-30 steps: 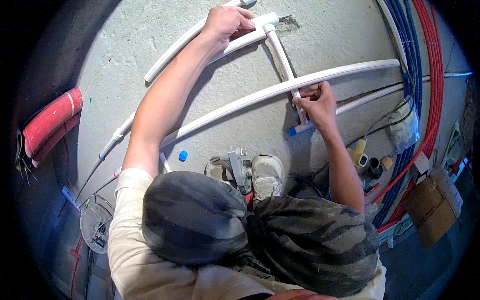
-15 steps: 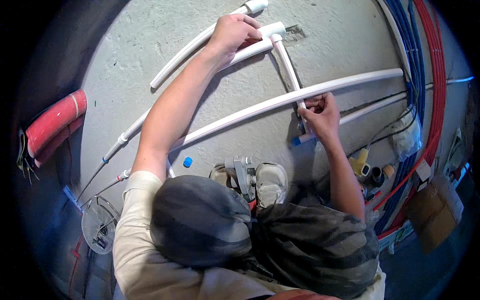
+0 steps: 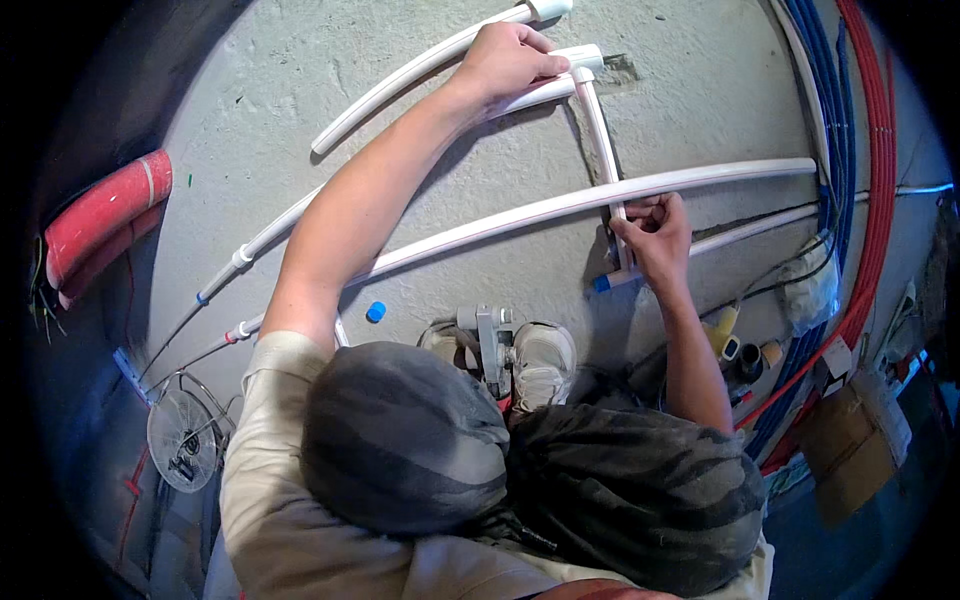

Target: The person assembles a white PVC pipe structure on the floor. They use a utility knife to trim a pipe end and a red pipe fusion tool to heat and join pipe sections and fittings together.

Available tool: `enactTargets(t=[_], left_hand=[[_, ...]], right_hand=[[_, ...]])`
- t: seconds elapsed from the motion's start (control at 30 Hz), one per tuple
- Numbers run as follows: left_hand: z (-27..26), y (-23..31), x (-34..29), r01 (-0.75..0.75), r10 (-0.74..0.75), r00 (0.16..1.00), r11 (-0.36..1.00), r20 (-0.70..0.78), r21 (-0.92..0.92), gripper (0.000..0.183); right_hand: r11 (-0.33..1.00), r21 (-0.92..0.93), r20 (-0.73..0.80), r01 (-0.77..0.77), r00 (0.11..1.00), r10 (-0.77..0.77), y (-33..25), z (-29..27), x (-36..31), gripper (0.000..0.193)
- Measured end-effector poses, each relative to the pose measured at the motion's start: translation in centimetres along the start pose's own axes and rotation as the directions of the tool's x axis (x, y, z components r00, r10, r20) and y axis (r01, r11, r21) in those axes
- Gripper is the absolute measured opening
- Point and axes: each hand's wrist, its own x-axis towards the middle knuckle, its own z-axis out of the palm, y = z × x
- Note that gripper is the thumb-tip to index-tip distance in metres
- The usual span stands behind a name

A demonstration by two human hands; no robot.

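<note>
My left hand (image 3: 505,65) is closed at the far side, fingers and thumb gripping a white pipe (image 3: 540,95) beside its wider white fitting (image 3: 586,62). From that fitting a thin white pipe (image 3: 597,130) runs toward me, passing under a long white pipe (image 3: 500,226) that lies crosswise. My right hand (image 3: 660,240) pinches this thin pipe just on the near side of the crossing. A blue-capped pipe end (image 3: 603,283) lies close to the thin pipe's near end. How the left fingertips wrap round is partly hidden.
Another white pipe (image 3: 420,75) lies at the far left. A loose blue cap (image 3: 376,312) and a metal-bodied tool (image 3: 490,345) are near my shoes (image 3: 543,365). Blue pipes (image 3: 825,100) and red pipes (image 3: 880,170) run along the right. A red roll (image 3: 110,220) stands left.
The view has shifted slightly, so the pipes and both hands appear a little farther right. Both hands keep their hold.
</note>
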Motion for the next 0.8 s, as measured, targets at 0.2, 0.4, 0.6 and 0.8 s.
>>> enactTargets(t=[0.2, 0.4, 0.6, 0.8], left_hand=[[0.6, 0.2, 0.1, -0.110, 0.125, 0.992, 0.931, -0.020, 0.349, 0.029], [1.1, 0.8, -0.6, 0.075, -0.077, 0.995, 0.997, 0.056, 0.034, 0.027], [1.6, 1.3, -0.3, 0.148, -0.148, 0.989, 0.989, 0.007, 0.010, 0.024], [1.0, 0.9, 0.0, 0.148, -0.148, 0.988, 0.989, 0.043, -0.014, 0.022]], right_hand=[[0.999, -0.018, -0.018, 0.026, 0.999, -0.026, -0.2, 0.1, -0.3, 0.039], [0.997, -0.003, 0.107, 0.083, 0.991, -0.082, 0.4, -1.4, 0.0, 0.038], [0.975, 0.176, 0.240, 0.132, 0.955, -0.173, 1.5, -2.6, 0.3, 0.022], [0.994, -0.028, -0.006, 0.110, 0.994, -0.110, 2.2, -2.3, -3.3, 0.012]])
